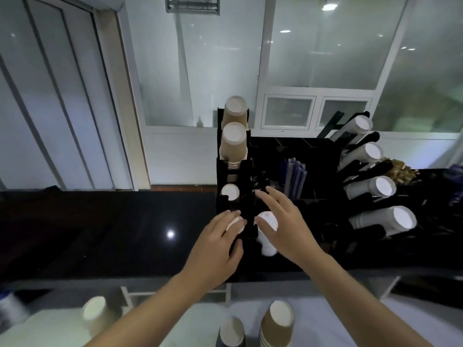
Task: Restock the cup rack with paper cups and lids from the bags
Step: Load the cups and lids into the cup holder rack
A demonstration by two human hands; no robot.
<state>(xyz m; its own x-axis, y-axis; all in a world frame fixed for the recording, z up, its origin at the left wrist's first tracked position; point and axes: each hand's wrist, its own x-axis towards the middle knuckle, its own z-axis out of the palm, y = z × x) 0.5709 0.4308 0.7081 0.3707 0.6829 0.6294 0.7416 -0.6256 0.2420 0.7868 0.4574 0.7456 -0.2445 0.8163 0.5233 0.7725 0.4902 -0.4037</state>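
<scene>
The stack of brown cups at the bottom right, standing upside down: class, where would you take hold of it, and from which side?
Grip the brown stack round its ribbed side wall, from above or from the side. The cups stand mouth down, closed bottoms up, so no rim shows to pinch.

One view only, from up on the head, looking forward and down, close over the worktop (100, 234) and cup rack (233, 171).
</scene>
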